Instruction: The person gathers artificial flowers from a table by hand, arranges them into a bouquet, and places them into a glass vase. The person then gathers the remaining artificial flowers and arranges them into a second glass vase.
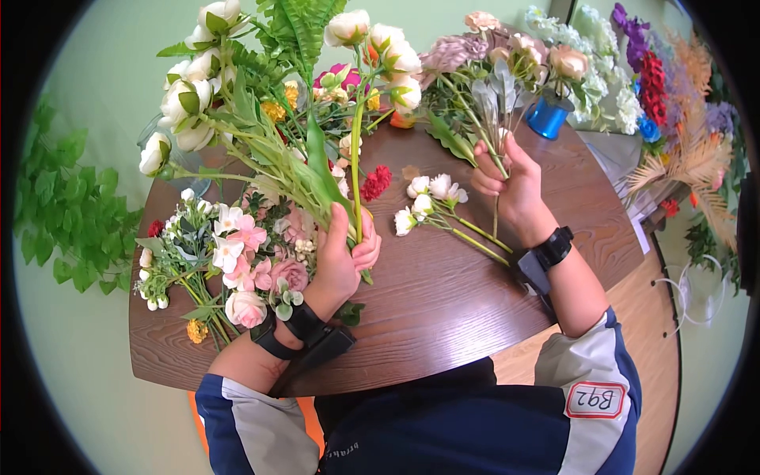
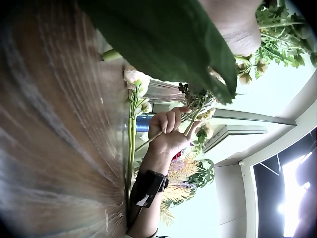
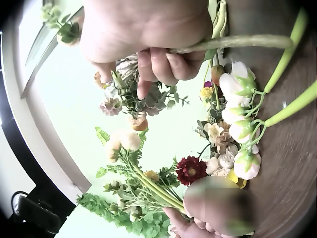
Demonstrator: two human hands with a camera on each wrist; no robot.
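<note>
My left hand [image 1: 342,253] grips a bunch of green stems topped by white artificial flowers [image 1: 190,103], with fern leaves rising among them. Its thumb lies along the stems over the left part of the table. Across from it, my right hand [image 1: 513,178] pinches a thin stem [image 3: 233,43] between thumb and fingers, its lower end pointing down to the table. Above that hand are dusty mauve and peach blooms [image 1: 455,54]. Between the hands, a white flower sprig [image 1: 434,190] with two green stems lies on the wood. A broad green leaf [image 2: 168,44] hangs close before the left wrist camera.
Pink and white flowers [image 1: 253,261] crowd the brown table [image 1: 427,317] at left. A blue pot [image 1: 548,117] stands at the back right. A glass vase [image 1: 184,176] is partly hidden at back left. More colourful flowers [image 1: 653,87] fill the right side.
</note>
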